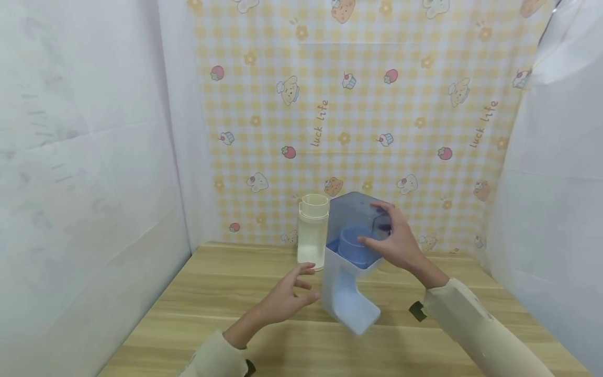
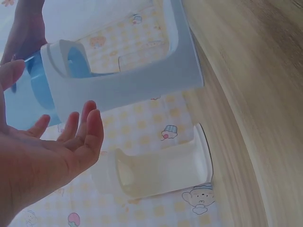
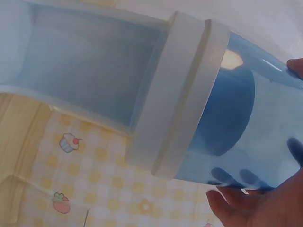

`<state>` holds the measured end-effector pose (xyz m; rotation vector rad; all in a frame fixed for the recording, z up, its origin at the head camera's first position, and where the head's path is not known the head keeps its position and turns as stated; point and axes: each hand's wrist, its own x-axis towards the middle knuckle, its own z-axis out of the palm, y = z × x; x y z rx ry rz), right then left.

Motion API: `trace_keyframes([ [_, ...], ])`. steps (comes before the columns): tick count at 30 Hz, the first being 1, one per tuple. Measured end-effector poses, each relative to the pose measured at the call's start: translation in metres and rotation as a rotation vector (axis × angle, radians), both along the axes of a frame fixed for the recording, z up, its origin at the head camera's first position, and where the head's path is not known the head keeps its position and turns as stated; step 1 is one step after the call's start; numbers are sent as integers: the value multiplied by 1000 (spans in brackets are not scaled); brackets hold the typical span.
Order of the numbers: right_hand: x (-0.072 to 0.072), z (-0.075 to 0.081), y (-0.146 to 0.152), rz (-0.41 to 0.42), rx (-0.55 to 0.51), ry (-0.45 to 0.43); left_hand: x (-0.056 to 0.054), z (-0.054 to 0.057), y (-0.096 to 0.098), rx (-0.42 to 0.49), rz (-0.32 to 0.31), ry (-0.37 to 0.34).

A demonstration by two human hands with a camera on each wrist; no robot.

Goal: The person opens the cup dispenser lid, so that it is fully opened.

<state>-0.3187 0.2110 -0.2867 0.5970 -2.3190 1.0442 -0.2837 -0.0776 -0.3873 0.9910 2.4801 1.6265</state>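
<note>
In the middle of the table stands a white dispenser-like stand [image 1: 350, 303] with a forward-jutting foot. On top sits a translucent blue cover [image 1: 346, 212], and a round blue cup-shaped part [image 1: 356, 246] shows through it. My right hand [image 1: 398, 238] grips the cover from the right side, thumb in front and fingers round the back; the right wrist view shows its fingertips through the blue wall [image 3: 279, 118]. To the left of the stand my left hand [image 1: 287, 296] hovers with loosely bent fingers, holding nothing. Whether its fingertips touch the stand I cannot tell.
A tall cream container [image 1: 312, 235] with a narrower collar stands behind the stand, close to the patterned cloth backdrop [image 1: 264, 104]. White sheets hang at the left [image 1: 85, 183] and right [image 1: 556, 183] of the wood-grain table [image 1: 226, 277].
</note>
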Motion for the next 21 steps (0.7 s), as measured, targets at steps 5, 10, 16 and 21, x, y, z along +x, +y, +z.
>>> trace_keyframes([
  [5, 14, 1, 3, 63, 1, -10, 1, 2, 4, 39, 40, 12],
  [10, 22, 1, 8, 164, -16, -35, 3, 3, 8, 57, 85, 15],
  [16, 26, 2, 15, 291, -6, -7, 4, 4, 11, 76, 94, -13],
  [21, 25, 1, 21, 416, -6, 15, 6, 5, 15, 98, 83, -26],
])
